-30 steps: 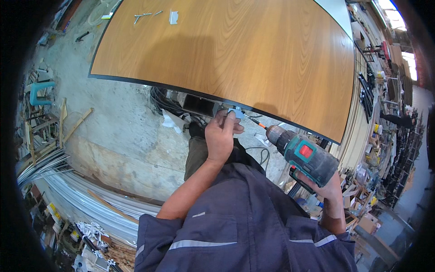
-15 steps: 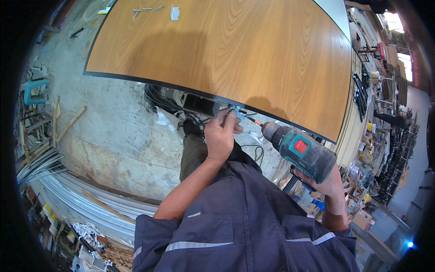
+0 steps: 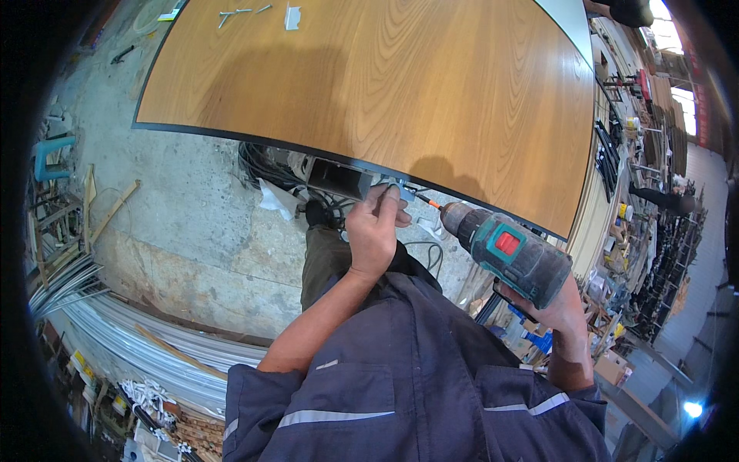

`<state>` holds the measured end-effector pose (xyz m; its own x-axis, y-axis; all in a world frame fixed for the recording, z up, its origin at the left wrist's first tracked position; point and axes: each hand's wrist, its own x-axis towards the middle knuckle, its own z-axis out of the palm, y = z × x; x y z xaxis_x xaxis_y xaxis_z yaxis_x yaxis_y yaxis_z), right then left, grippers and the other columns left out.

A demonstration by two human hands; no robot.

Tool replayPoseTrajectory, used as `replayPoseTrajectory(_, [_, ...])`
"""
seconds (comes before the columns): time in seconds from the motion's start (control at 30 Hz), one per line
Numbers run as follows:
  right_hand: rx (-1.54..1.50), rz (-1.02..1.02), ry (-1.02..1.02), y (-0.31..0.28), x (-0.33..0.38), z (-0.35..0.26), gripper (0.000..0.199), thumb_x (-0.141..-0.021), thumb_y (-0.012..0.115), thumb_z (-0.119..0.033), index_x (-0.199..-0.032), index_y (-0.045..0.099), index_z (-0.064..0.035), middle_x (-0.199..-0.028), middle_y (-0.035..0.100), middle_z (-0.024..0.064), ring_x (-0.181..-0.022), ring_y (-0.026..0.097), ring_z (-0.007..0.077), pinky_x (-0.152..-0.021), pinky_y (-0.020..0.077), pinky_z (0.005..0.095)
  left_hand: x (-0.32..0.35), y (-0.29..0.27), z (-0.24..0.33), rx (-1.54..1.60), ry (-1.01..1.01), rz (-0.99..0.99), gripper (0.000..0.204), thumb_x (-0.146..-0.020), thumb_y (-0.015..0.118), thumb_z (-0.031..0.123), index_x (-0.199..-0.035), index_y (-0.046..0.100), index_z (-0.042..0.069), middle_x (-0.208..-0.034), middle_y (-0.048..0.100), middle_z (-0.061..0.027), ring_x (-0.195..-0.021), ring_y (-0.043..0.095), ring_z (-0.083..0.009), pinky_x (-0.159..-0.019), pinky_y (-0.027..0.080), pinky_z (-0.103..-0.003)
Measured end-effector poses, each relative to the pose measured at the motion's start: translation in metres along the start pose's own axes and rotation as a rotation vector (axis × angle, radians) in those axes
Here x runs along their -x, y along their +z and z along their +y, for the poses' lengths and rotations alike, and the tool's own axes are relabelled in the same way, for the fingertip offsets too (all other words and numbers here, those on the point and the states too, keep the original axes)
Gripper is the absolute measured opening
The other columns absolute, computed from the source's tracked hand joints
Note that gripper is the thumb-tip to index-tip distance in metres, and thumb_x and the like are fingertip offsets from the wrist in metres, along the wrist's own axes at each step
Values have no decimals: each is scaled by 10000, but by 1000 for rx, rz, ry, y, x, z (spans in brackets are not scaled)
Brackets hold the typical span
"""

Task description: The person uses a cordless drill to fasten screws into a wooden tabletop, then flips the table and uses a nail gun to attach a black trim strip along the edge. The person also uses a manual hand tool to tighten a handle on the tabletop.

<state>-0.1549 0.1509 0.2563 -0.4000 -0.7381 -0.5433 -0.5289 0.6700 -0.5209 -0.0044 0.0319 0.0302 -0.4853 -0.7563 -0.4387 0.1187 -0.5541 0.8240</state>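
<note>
A wood-grain panel [image 3: 477, 100] with a black edge strip lies in front of me. At its near edge my left hand [image 3: 371, 231] pinches a small bluish-grey metal bracket [image 3: 406, 194] between thumb and fingers. My right hand [image 3: 556, 308] is wrapped around the handle of a teal and black cordless drill [image 3: 514, 248]. The drill points left, and its bit, with an orange band [image 3: 433, 204], reaches the bracket. Whether the bit sits in a screw is too small to tell. Beside my left fingers is the open end of a dark rectangular tube [image 3: 336, 179].
Several screws [image 3: 235, 13] and a small white piece [image 3: 292, 18] lie on the panel's far left. Black cables [image 3: 262, 165] bunch beneath its near edge. Long metal profiles [image 3: 146, 339] lie at the lower left. Cluttered materials [image 3: 616, 285] line the right side.
The view has shifted slightly, so the panel appears a little further left. Both hands keep their holds, with the drill bit still at the bracket.
</note>
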Motion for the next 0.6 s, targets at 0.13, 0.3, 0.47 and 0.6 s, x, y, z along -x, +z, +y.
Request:
replayPoseTrajectory(0.13, [-80, 2, 63, -1, 0, -2, 408, -708, 817, -37, -1088, 680, 15, -961, 727, 97, -885, 668, 139, -851, 536, 306, 1, -1, 1, -31, -3, 7, 253, -1043, 599, 177, -1100, 639, -66, -839, 687, -112, -675, 681, -157, -617, 587, -288])
replayPoseTrajectory(0.3, [-10, -9, 2, -8, -3, -15, 426, -696, 782, -10, -1108, 675, 18, -977, 727, 108, -887, 665, 149, -860, 531, 307, 1, -1, -1, -25, 11, 7, 247, -1044, 598, 176, -1108, 639, -60, -835, 691, -117, -672, 682, -158, -614, 582, -288])
replayPoseTrajectory(0.47, [25, -56, -20, -10, -8, -22, 434, -694, 766, 4, -1117, 672, 28, -998, 726, 115, -894, 661, 157, -876, 526, 309, 0, -2, -4, -10, -7, 13, 243, -1043, 601, 178, -1105, 640, -54, -828, 692, -113, -663, 678, -153, -608, 570, -284])
replayPoseTrajectory(0.6, [6, -37, 17, -11, -11, -27, 427, -696, 769, 2, -1112, 674, 28, -999, 724, 115, -898, 659, 161, -878, 522, 310, -1, -2, -3, -35, -23, 20, 236, -1041, 604, 177, -1094, 645, -49, -823, 692, -105, -654, 671, -143, -605, 564, -279])
